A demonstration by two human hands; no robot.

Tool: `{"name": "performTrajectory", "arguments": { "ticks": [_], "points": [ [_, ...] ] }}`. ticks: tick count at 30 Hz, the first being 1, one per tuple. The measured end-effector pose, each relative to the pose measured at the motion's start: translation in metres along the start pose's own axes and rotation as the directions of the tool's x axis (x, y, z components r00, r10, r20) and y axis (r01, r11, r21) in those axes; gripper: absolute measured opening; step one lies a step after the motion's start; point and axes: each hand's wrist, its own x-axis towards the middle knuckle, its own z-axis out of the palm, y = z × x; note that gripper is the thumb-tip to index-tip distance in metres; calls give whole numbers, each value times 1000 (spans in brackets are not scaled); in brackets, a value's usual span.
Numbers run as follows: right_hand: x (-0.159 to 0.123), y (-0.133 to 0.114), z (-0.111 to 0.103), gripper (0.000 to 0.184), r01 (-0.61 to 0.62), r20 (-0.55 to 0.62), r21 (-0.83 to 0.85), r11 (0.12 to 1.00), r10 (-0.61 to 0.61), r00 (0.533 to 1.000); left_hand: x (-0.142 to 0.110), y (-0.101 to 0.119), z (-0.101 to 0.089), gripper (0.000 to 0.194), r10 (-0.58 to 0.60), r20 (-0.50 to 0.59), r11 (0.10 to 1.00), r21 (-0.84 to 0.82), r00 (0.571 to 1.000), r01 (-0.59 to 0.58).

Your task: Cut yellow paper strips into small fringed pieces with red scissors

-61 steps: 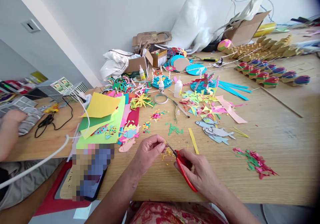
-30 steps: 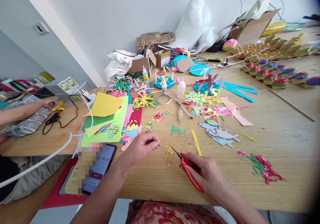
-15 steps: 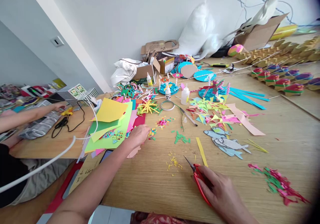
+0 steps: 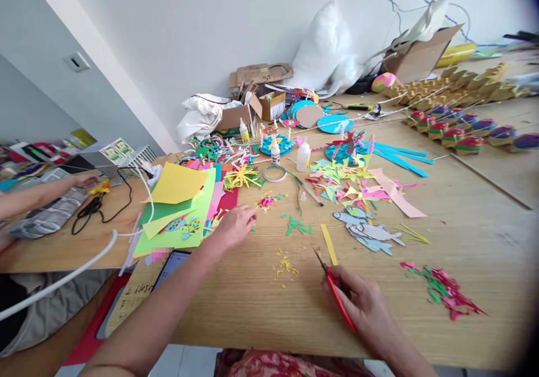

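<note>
My right hand (image 4: 364, 298) is wrapped round red-handled scissors (image 4: 337, 293), whose pointed blades aim up and left. Just beyond the blades a yellow paper strip (image 4: 328, 243) lies on the table, with small yellow clippings (image 4: 286, 266) to the left. My left hand (image 4: 234, 226) rests low with its fingers curled together, covering the spot of a small pile of coloured paper bits. Whatever its fingertips pinch is hidden. A pile of pink and mixed bits (image 4: 266, 201) and some green clippings (image 4: 296, 225) lie beyond and to the right of it.
Coloured paper sheets (image 4: 179, 183) and a phone (image 4: 172, 267) lie at left. Glue bottles (image 4: 303, 157), a tape ring (image 4: 274, 174) and grey paper fish (image 4: 373, 232) are farther back. Pink and green scraps (image 4: 442, 287) lie right. Another person's arm (image 4: 46, 192) reaches in from the left.
My left hand has shifted slightly right over the coloured bits, hiding most of them. The scissors stay in my right hand, turned a little more edge-on. The view has shifted slightly.
</note>
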Motion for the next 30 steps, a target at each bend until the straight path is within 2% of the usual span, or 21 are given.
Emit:
{"name": "performTrajectory", "arguments": {
  "ticks": [2, 3, 6, 11, 14, 19, 24, 27, 30],
  "points": [
    [1, -1, -7, 30, -82, 16, 105, 991, 80, 997, -4, 22, 2, 17, 83, 28, 995, -59, 996, -81],
    [2, 0, -11, 30, -118, 22, 160, 980, 116, 993, -6, 34, 5, 17, 161, 57, 982, -110, 985, -154],
    [2, 2, -20, 29, -191, 34, 308, 932, 190, 981, -11, 67, 16, 16, 358, 116, 921, -205, 927, -330],
    [1, 4, -25, 31, -224, 17, 428, 875, 240, 971, -5, 100, 36, 16, 483, 100, 868, -186, 870, -460],
    [0, 4, -25, 30, -221, 9, 423, 879, 240, 971, 4, 110, 47, 12, 508, 93, 859, -131, 856, -496],
    [-2, 3, -24, 28, -201, 17, 391, 898, 211, 977, 11, 117, 60, 11, 497, 103, 868, -52, 862, -494],
    [0, 5, -22, 25, -206, 14, 376, 903, 217, 976, 11, 120, 59, 14, 486, 113, 873, -22, 866, -487],
    [3, 6, -21, 24, -207, 20, 384, 900, 216, 976, 11, 121, 59, 17, 495, 115, 869, -50, 861, -493],
    [8, 3, -23, 27, -215, 31, 419, 882, 223, 974, 10, 121, 61, 17, 476, 89, 879, -93, 875, -468]
  ]
}}
